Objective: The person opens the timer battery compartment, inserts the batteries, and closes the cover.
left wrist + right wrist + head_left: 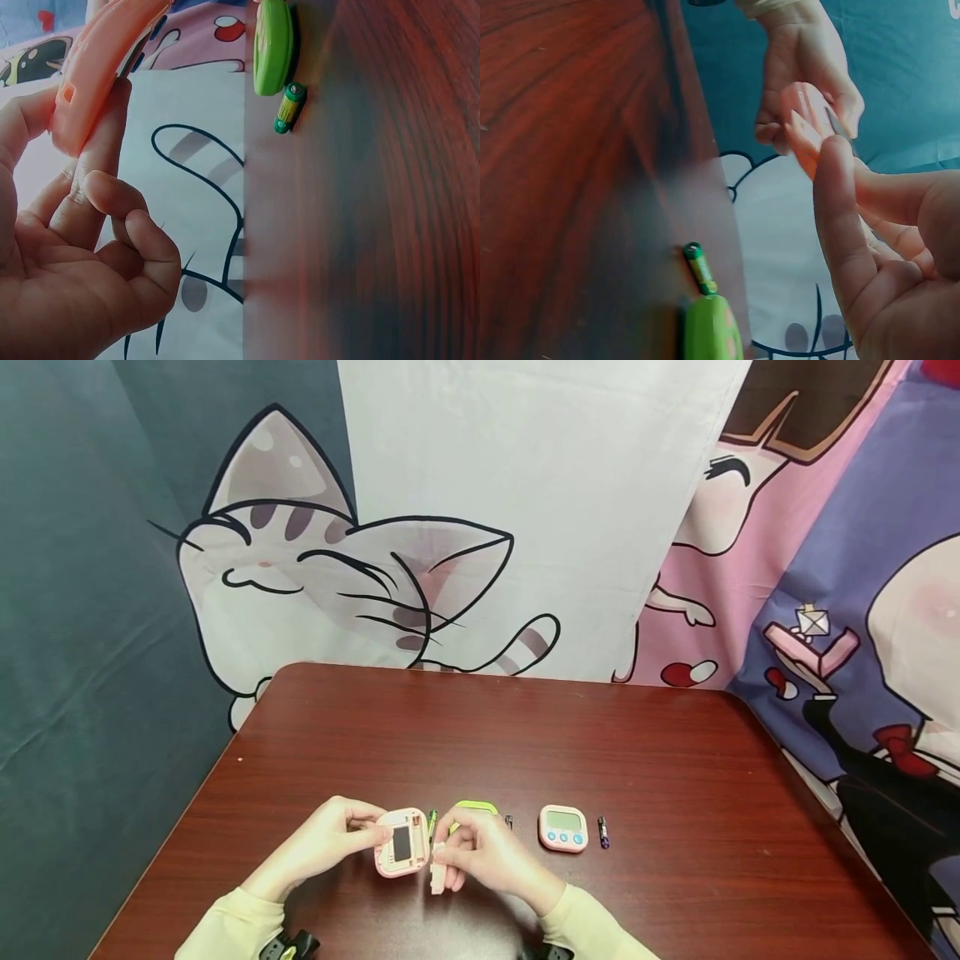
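My left hand (337,839) grips a pink digital timer (402,843) by its left edge, above the table. The timer's back faces the head camera, with its battery compartment uncovered and a dark rectangle in the middle. Close to its right side, my right hand (483,852) pinches a small pale pink cover (438,872) between thumb and fingers. In the left wrist view the timer (101,67) appears edge-on between the thumb and fingers. Seen from the right wrist, the timer lies just beyond the right fingertips (835,161).
Behind the hands lie a green battery (432,823) and a bright green timer (480,807), partly covered by my right hand. A small battery (508,821) is right of it. Farther right, another pink timer (563,828) lies face up beside a dark battery (603,832).
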### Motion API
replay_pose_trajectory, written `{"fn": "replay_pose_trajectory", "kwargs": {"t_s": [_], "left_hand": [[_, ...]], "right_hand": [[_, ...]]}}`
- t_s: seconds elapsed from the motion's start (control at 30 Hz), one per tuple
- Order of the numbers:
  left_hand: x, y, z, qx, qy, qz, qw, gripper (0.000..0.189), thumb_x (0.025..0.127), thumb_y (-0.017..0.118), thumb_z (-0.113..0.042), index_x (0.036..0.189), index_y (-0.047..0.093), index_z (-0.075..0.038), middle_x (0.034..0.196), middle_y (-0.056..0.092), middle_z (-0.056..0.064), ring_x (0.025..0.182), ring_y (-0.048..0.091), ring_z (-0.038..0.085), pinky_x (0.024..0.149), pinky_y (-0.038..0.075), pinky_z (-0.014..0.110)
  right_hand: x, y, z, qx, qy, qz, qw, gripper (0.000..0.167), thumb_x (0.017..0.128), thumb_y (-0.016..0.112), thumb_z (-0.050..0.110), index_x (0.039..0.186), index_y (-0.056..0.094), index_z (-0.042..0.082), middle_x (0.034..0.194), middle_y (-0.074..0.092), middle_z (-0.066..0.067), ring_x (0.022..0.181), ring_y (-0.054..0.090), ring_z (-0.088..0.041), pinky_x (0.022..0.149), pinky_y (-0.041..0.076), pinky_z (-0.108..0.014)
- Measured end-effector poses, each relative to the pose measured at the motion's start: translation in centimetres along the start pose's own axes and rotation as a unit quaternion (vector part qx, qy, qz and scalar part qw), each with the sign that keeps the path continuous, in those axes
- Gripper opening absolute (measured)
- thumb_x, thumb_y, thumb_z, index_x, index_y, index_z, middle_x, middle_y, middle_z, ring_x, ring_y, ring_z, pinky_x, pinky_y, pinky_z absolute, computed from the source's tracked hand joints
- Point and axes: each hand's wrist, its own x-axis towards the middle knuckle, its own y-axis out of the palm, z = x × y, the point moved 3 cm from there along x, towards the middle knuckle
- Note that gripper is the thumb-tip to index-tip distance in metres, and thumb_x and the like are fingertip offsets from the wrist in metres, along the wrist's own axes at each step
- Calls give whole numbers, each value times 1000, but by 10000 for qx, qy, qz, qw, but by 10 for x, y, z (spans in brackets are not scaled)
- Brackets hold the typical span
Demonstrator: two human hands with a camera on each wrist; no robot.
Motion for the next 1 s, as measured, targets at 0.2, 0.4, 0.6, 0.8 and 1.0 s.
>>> {"fn": "replay_pose_trajectory", "kwargs": {"t_s": [0.2, 0.4, 0.6, 0.8, 1.0], "left_hand": [[-2, -3, 1, -92, -30, -35, 9999, 29, 87, 67, -17, 105, 68, 6, 88, 72, 7, 77, 63, 2, 69, 49, 21], [-4, -5, 5, -60, -132, -43, 9999, 29, 88, 66, -17, 105, 67, 6, 88, 72, 8, 78, 64, 3, 69, 49, 21], [-4, -7, 6, 18, -118, -49, 9999, 31, 87, 67, -19, 105, 68, 6, 89, 72, 8, 78, 64, 4, 70, 49, 21], [-5, -8, 6, 47, -181, -61, 9998, 32, 87, 67, -21, 106, 68, 5, 91, 72, 8, 79, 64, 5, 70, 49, 21], [-6, -8, 8, 21, -207, -80, 9998, 32, 88, 67, -21, 106, 67, 6, 90, 72, 9, 78, 64, 5, 70, 49, 21]], "right_hand": [[-3, 9, -17, -63, 506, 220, 9985, 8, 86, 63, -4, 86, 55, -3, 64, 63, -24, 50, 62, -14, 51, 52, -48], [-6, 14, -27, -221, 753, 323, 9964, 9, 85, 64, -5, 84, 56, -2, 62, 64, -20, 49, 63, -14, 49, 53, -40], [-6, 17, -30, -301, 960, 370, 9942, 9, 84, 64, -5, 82, 57, -1, 61, 65, -18, 49, 63, -14, 49, 54, -34], [-7, 20, -35, -623, 1172, 437, 9902, 11, 83, 65, -6, 78, 57, 0, 56, 64, -14, 43, 60, -11, 44, 51, -32], [-8, 19, -35, -2363, 921, 204, 9671, 18, 79, 74, 5, 72, 58, 11, 50, 53, 7, 39, 45, 4, 43, 42, -18]]}}
